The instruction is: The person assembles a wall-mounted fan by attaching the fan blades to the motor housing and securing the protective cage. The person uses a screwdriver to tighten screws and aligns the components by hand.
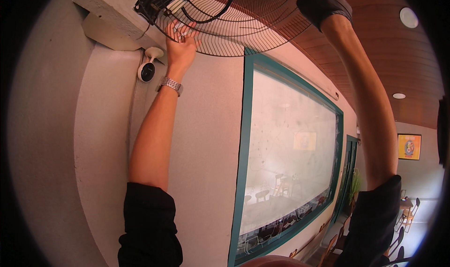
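A black wire fan cage (234, 27) fills the top of the head view, with the fan's dark motor housing and a black cable at its upper left. My bare left hand (182, 42), a metal watch on its wrist, reaches up against the cage's left lower side. Its fingers are spread and stretched upward among the wires. At the cage's right edge is my right hand (324, 6) in a black glove, its fingers closed. A small orange-red bit shows beside that hand; the top edge cuts off the rest, so what it holds is unclear.
A small round camera (146, 72) is mounted on the wall below a concrete beam (110, 11). To the right runs a large green-framed window (247, 126). Wooden chairs (410, 214) and a table stand far below right, under a brown panelled ceiling (375, 41).
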Tool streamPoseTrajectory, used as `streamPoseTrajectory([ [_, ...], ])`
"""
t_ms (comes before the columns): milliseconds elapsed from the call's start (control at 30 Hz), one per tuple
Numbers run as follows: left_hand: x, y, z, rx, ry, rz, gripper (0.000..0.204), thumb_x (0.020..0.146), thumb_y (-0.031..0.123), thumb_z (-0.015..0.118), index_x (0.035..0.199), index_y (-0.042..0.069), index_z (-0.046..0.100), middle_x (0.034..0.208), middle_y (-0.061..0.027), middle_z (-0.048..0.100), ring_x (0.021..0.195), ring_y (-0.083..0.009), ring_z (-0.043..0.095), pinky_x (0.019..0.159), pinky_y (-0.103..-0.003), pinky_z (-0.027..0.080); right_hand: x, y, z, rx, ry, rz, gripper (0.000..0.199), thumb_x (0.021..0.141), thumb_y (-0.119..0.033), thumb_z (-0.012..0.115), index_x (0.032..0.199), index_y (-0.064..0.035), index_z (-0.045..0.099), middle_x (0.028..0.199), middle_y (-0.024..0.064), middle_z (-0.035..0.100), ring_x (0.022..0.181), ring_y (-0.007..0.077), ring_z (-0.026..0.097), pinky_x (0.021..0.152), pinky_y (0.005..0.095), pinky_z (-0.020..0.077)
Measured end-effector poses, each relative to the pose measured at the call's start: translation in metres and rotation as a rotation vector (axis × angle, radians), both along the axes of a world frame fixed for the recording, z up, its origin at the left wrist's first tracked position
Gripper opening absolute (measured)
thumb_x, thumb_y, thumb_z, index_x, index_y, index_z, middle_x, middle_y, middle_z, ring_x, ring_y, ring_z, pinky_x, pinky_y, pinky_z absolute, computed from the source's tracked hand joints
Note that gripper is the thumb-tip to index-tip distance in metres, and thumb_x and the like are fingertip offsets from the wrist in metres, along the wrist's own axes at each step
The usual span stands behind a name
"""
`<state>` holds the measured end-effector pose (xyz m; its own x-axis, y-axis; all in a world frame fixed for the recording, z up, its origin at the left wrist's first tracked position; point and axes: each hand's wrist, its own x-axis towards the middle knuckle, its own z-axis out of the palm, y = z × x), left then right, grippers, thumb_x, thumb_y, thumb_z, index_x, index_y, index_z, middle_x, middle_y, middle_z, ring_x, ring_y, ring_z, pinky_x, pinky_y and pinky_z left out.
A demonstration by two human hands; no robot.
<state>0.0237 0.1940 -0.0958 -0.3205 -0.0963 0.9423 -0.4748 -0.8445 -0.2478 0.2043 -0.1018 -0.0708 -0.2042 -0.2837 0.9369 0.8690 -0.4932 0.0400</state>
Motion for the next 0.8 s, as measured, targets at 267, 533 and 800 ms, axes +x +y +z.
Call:
streamPoseTrajectory([
  [267,0.002,-0.007,-0.005,-0.032,-0.011,0.048,0.062,0.097,-0.012,0.043,0.152,0.007,0.019,0.147,-0.0256,0.048,0.132,-0.0379,0.057,0.097,-0.043,0.061,0.013,-0.005,0.007,0.02,-0.03,-0.006,0.036,0.096,-0.034,0.054,0.124,-0.0278,0.074,0.108,0.0133,0.076,0.097,0.0348,0.074,0.083,0.0448,0.0582],
  [533,0.004,-0.011,-0.006,-0.054,0.0,0.063,0.063,0.097,-0.013,0.042,0.153,0.006,0.018,0.147,-0.0264,0.047,0.133,-0.0391,0.056,0.097,-0.041,0.061,0.052,-0.005,0.027,0.034,-0.17,0.002,0.035,0.096,-0.033,0.053,0.124,-0.0308,0.075,0.101,0.0148,0.075,0.089,0.0367,0.073,0.076,0.0463,0.0579],
  [800,0.0,-0.005,-0.002,-0.016,-0.006,0.033,0.065,0.094,-0.014,0.042,0.153,0.003,0.019,0.144,-0.0247,0.051,0.133,-0.0378,0.056,0.097,-0.04,0.061,0.09,0.007,0.062,-0.022,-0.129,-0.15,0.047,0.104,-0.032,0.05,0.15,-0.0361,0.051,0.097,0.0143,0.073,0.08,0.0311,0.072,0.075,0.0453,0.0549],
])
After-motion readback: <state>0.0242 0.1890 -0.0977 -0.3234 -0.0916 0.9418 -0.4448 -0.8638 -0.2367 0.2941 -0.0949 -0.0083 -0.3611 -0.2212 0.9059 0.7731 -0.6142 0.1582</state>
